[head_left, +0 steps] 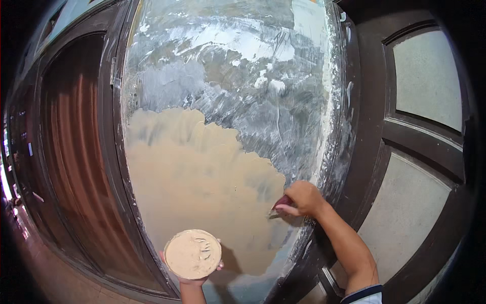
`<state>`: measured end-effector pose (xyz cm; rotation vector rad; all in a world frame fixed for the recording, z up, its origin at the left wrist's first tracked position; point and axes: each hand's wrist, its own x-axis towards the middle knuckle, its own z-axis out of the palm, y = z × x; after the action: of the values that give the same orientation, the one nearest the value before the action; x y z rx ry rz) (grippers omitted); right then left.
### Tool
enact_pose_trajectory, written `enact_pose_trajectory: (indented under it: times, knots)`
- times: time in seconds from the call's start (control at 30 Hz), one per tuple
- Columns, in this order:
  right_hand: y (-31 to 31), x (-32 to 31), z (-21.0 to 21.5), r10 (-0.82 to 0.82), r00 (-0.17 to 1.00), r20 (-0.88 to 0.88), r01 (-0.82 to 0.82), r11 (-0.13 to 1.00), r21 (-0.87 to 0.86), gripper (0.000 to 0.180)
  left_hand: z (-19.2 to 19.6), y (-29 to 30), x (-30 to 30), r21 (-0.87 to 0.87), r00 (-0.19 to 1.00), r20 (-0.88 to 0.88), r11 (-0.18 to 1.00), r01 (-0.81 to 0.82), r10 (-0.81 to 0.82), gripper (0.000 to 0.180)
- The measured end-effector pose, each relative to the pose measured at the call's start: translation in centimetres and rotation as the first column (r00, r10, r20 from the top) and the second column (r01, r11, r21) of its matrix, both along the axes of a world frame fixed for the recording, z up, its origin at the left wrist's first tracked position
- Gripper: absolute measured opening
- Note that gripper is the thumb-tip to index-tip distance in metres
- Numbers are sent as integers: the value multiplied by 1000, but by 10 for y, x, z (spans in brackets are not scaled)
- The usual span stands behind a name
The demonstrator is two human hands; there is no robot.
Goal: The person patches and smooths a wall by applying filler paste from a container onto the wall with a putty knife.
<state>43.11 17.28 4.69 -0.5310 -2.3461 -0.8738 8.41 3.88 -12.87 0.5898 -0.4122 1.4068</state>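
Nearest to my camera, before the lower part of the wall, I see the left hand; its grip is clamped on a round tub, which is full of beige paste. At the wall's lower right is the right hand, its grip closed around the dark red handle of a scraper. The blade points down and left to the paste coat; I cannot tell how hard it presses. This coat covers much of the wall's lower half, with a ragged top edge. Above it, the wall is grey with white smears. Left of the wall stands a dark door, and right of it a dark frame with pale panels.
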Motion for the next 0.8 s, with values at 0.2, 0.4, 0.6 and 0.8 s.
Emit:
enact_pose_trajectory:
  times: [0.2, 0.4, 0.6, 0.8]
  knots:
    - [6, -9, 24, 23, 826, -563, 105, 975, 194, 47, 18, -7, -2, -45, 986, -86, 988, -149, 145, 107]
    - [2, -6, 7, -65, 998, 5, 64, 998, 10, 47, 17, -7, -7, 10, 980, -122, 988, -156, 156, 105]
    - [7, -16, 27, -17, 724, -689, 140, 983, 123, 50, 14, -8, -5, 1, 999, 21, 999, -37, 37, 117]
    - [1, -13, -1, -42, 999, -9, 42, 991, 128, 43, 21, -15, -5, -86, 989, -54, 986, -142, 138, 110]
